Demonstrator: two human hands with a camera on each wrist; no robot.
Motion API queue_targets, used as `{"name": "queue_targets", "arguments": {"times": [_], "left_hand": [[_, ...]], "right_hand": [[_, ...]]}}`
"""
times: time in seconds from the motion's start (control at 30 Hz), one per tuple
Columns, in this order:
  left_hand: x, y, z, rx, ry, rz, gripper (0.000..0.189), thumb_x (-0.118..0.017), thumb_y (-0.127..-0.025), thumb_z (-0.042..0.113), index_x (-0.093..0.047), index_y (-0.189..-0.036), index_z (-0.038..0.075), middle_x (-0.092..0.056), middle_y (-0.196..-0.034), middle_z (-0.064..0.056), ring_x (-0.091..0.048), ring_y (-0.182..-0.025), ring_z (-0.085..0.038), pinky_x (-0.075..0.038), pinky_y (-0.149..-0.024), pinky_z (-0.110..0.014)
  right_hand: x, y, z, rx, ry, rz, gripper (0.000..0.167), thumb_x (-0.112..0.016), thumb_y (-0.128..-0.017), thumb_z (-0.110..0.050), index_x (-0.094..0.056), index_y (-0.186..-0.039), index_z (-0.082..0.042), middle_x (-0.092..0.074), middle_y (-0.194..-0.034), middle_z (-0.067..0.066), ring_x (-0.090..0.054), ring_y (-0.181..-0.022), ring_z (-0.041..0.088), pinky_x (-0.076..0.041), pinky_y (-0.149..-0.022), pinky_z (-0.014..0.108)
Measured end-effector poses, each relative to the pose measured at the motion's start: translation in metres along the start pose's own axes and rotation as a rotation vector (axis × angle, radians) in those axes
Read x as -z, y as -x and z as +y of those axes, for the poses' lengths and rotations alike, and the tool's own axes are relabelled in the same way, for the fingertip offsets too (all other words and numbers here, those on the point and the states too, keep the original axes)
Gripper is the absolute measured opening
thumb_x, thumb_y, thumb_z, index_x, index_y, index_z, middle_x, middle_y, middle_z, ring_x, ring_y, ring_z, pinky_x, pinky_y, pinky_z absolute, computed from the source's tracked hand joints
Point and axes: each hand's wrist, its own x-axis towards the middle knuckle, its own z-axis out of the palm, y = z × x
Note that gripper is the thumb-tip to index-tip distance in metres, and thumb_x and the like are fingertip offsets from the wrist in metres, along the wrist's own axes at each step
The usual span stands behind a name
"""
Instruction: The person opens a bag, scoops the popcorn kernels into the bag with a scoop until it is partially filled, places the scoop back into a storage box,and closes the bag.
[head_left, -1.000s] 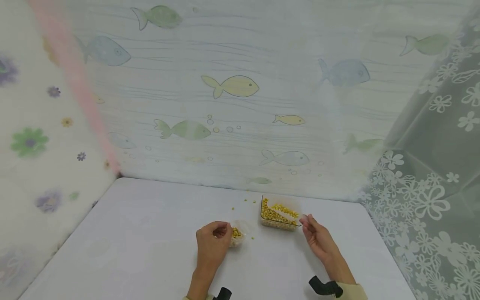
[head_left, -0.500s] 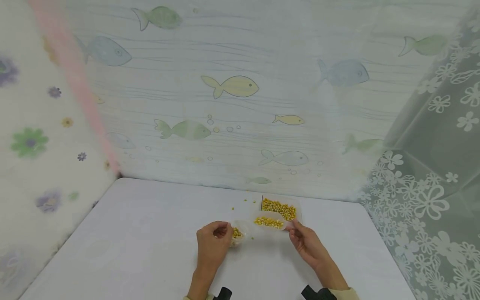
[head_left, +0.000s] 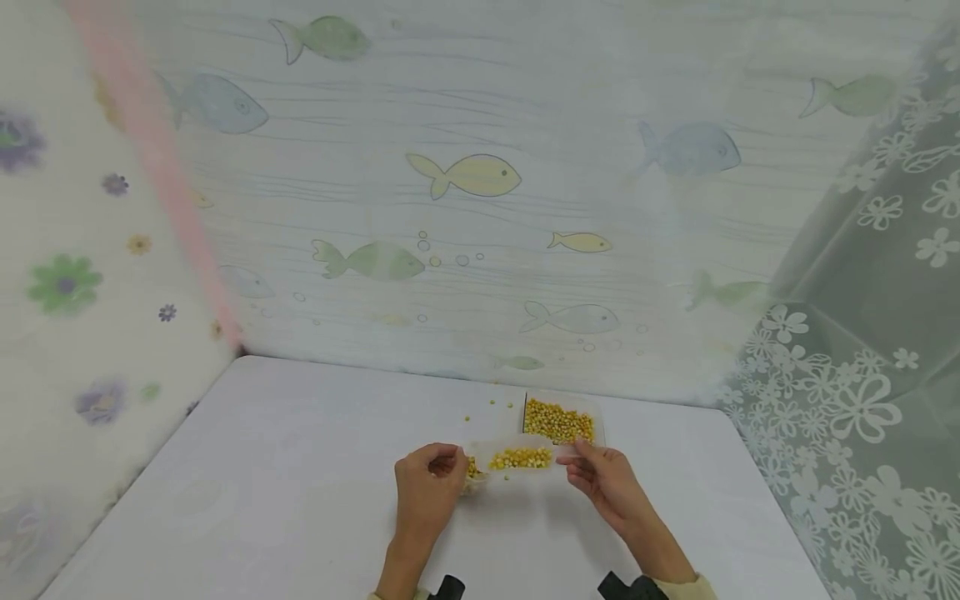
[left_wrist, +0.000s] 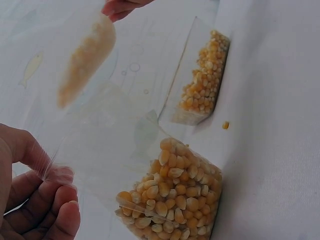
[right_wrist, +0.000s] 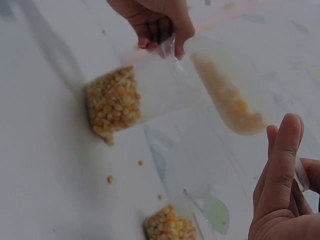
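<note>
My left hand pinches the top edge of a clear plastic bag partly filled with corn kernels, which stands on the table. In the head view that hand covers part of the bag. My right hand grips the handle of a translucent white scoop loaded with kernels. The scoop is held level in the air, its front close to the bag's mouth. Behind it stands a clear rectangular container of corn kernels; the scoop is outside it, nearer to me.
Several loose kernels lie on the white table around the bag and container. A fish-print curtain hangs along the table's back edge, with a floral sheet at the right.
The right hand has lifted the loaded scoop out of the container and carried it left and toward me, up to the bag. The left hand has stayed at the bag.
</note>
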Motion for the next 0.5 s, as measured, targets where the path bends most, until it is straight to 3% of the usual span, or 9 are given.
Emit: {"name": "queue_targets", "arguments": {"times": [0.13,0.3,0.5], "left_hand": [[0.000,0.000,0.000,0.000,0.003,-0.001,0.004,-0.075,-0.084,0.001,-0.076,-0.083,-0.003,-0.068,-0.069,0.002,-0.061,-0.062,-0.006,-0.055,-0.059,-0.024],[0.000,0.000,-0.002,-0.026,0.007,0.009,0.003,-0.075,-0.083,-0.002,-0.076,-0.081,0.000,-0.068,-0.068,0.001,-0.061,-0.061,-0.006,-0.054,-0.058,-0.023],[0.000,0.000,-0.003,-0.050,0.007,0.020,0.005,-0.075,-0.082,-0.003,-0.076,-0.079,0.001,-0.068,-0.067,0.000,-0.060,-0.061,-0.007,-0.053,-0.057,-0.023]], "right_hand": [[-0.011,0.001,-0.008,0.048,0.086,0.054,0.034,-0.048,-0.109,-0.017,-0.076,-0.091,-0.012,-0.078,-0.082,0.000,-0.070,-0.071,0.003,-0.058,-0.071,0.018],[-0.024,0.000,-0.016,0.155,0.241,0.129,0.029,-0.057,-0.105,-0.017,-0.071,-0.107,0.008,-0.078,-0.081,0.007,-0.074,-0.071,0.012,-0.061,-0.069,0.026],[-0.038,0.008,-0.027,0.315,0.418,0.121,0.033,-0.061,-0.102,-0.016,-0.068,-0.109,0.016,-0.077,-0.083,0.013,-0.075,-0.071,0.018,-0.062,-0.068,0.034]]}}
